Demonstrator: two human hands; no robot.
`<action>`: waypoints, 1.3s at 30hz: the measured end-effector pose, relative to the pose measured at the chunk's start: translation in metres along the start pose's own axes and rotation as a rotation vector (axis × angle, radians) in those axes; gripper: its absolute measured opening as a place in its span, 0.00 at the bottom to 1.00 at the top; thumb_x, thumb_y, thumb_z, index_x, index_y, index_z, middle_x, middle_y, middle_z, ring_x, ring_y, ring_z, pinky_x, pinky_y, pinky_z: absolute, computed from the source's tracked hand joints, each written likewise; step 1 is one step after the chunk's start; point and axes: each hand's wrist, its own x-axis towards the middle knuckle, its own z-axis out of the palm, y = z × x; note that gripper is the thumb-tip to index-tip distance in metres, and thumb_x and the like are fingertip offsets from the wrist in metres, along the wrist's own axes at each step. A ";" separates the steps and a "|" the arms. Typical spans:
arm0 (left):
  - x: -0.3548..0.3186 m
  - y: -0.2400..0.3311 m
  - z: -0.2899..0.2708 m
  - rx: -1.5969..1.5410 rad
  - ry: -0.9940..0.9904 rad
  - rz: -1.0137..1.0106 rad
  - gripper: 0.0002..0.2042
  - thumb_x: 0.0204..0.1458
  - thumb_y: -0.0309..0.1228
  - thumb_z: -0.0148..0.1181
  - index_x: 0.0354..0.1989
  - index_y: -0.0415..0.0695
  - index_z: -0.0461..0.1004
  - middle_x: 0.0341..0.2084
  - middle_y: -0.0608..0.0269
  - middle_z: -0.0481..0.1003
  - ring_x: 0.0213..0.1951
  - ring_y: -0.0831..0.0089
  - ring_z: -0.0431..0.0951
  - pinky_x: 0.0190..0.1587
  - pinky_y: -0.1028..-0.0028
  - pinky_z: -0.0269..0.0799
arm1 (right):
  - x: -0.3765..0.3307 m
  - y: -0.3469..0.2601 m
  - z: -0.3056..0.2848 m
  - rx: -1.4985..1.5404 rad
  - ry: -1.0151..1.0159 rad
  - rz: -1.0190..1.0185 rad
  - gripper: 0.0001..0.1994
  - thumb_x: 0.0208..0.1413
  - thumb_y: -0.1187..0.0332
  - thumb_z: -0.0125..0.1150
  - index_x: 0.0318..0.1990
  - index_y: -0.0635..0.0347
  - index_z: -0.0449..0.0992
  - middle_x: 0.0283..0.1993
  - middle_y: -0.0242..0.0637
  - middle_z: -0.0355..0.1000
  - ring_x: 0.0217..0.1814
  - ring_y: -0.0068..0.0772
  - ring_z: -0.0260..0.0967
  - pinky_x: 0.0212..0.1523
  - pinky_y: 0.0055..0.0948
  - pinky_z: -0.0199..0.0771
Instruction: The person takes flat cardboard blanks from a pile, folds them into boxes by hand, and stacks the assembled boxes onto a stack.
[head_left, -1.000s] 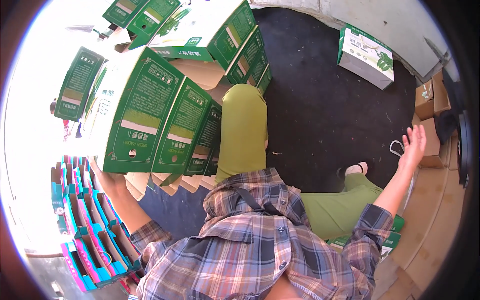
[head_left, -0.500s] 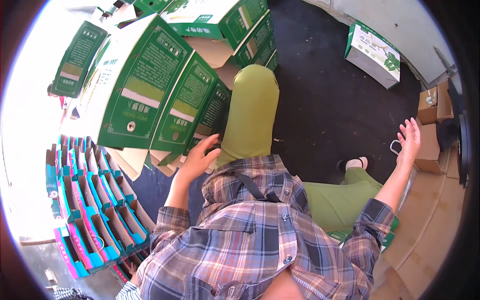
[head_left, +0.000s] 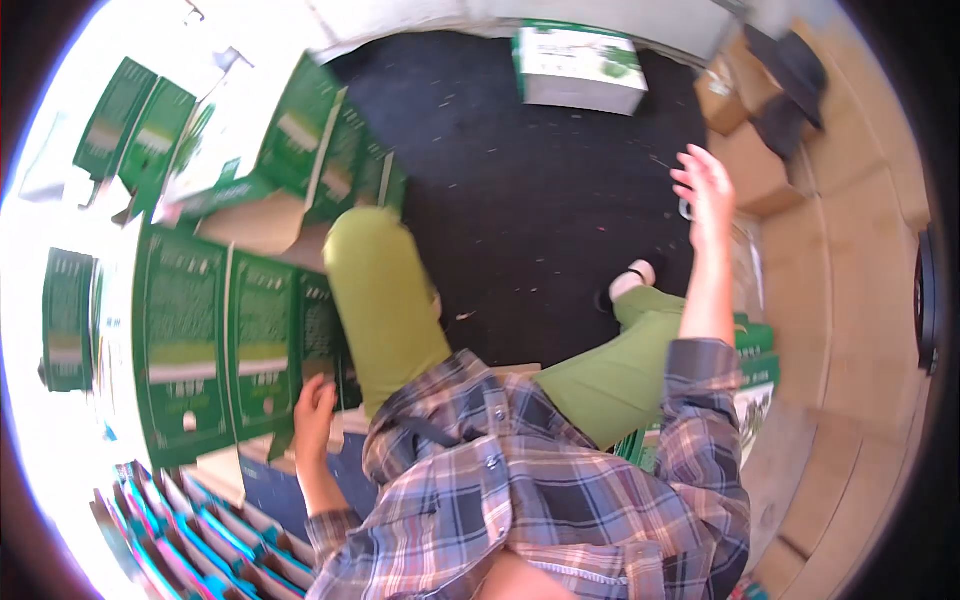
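Observation:
My left hand (head_left: 314, 415) is beside my left knee, fingers apart and bent, holding nothing I can see. It is nearest the lower corner of an upright green carton (head_left: 262, 350); whether they touch I cannot tell. A second green carton (head_left: 185, 345) stands against that one, on its left. On the other side, my right hand (head_left: 706, 195) is raised, palm partly up, fingers apart and no object in them. A small white loop (head_left: 686, 210) shows just beside its wrist, partly hidden, apparently behind the hand.
A white and green carton (head_left: 582, 75) lies on the dark floor (head_left: 510, 170) by the far wall. Brown cardboard boxes (head_left: 755, 165) stand at the right, with a black hat (head_left: 790, 70) on top. Several blue and pink open trays (head_left: 215, 535) are at lower left. More green cartons (head_left: 320, 130) stand at upper left.
The view has swung to the right, so cartons and trays appear farther left. My right hand stays raised with fingers apart. My left hand remains near the green cartons.

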 end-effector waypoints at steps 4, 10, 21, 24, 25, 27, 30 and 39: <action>-0.003 0.040 0.021 0.172 -0.245 0.314 0.23 0.52 0.26 0.56 0.57 0.39 0.64 0.47 0.57 0.71 0.48 0.71 0.72 0.50 0.72 0.67 | -0.009 -0.005 -0.005 -0.032 -0.096 0.021 0.17 0.57 0.63 0.56 0.52 0.58 0.71 0.44 0.36 0.74 0.38 0.23 0.72 0.38 0.23 0.72; -0.039 0.179 0.094 0.824 -0.544 1.101 0.39 0.32 0.42 0.72 0.57 0.40 0.65 0.55 0.50 0.65 0.59 0.53 0.62 0.59 0.59 0.58 | -0.039 -0.010 -0.042 -0.093 -0.086 -0.031 0.13 0.57 0.66 0.55 0.49 0.58 0.72 0.40 0.32 0.74 0.37 0.19 0.70 0.35 0.18 0.68; -0.064 0.235 0.198 -0.706 -2.119 0.654 0.52 0.34 0.65 0.58 0.67 0.48 0.48 0.59 0.38 0.57 0.62 0.44 0.55 0.61 0.44 0.52 | -0.212 0.090 -0.193 -0.177 0.610 0.246 0.13 0.56 0.67 0.54 0.48 0.58 0.73 0.42 0.33 0.74 0.37 0.22 0.71 0.34 0.22 0.70; -0.060 0.236 0.205 0.196 -1.601 1.036 0.55 0.32 0.63 0.63 0.66 0.42 0.48 0.59 0.49 0.61 0.62 0.52 0.58 0.60 0.55 0.56 | -0.301 0.130 -0.219 -0.018 0.888 0.513 0.13 0.54 0.66 0.56 0.48 0.55 0.74 0.40 0.32 0.75 0.35 0.24 0.72 0.32 0.23 0.70; -0.051 0.240 0.214 0.490 -1.548 1.252 0.55 0.31 0.62 0.64 0.66 0.41 0.50 0.59 0.50 0.62 0.62 0.56 0.60 0.59 0.58 0.57 | -0.322 0.145 -0.220 0.030 0.958 0.610 0.12 0.54 0.67 0.55 0.47 0.55 0.73 0.39 0.32 0.74 0.35 0.25 0.71 0.32 0.24 0.70; -0.044 0.230 0.220 0.532 -1.562 1.117 0.53 0.31 0.59 0.67 0.63 0.37 0.54 0.58 0.49 0.63 0.60 0.59 0.63 0.60 0.65 0.56 | -0.365 0.181 -0.227 0.174 1.073 0.754 0.11 0.55 0.69 0.52 0.45 0.55 0.73 0.38 0.33 0.73 0.35 0.28 0.71 0.33 0.28 0.71; -0.014 0.211 0.221 0.435 -1.496 0.657 0.46 0.39 0.53 0.67 0.64 0.40 0.55 0.56 0.52 0.66 0.57 0.62 0.66 0.58 0.66 0.59 | -0.402 0.226 -0.208 0.385 1.158 0.858 0.09 0.55 0.70 0.50 0.44 0.55 0.71 0.38 0.35 0.72 0.36 0.35 0.71 0.34 0.36 0.72; 0.102 0.112 0.222 0.304 -1.148 0.164 0.25 0.58 0.41 0.52 0.62 0.46 0.58 0.55 0.55 0.66 0.50 0.64 0.71 0.45 0.65 0.71 | -0.420 0.288 -0.163 0.939 1.475 0.865 0.12 0.57 0.68 0.48 0.48 0.57 0.63 0.46 0.43 0.66 0.39 0.44 0.70 0.36 0.48 0.72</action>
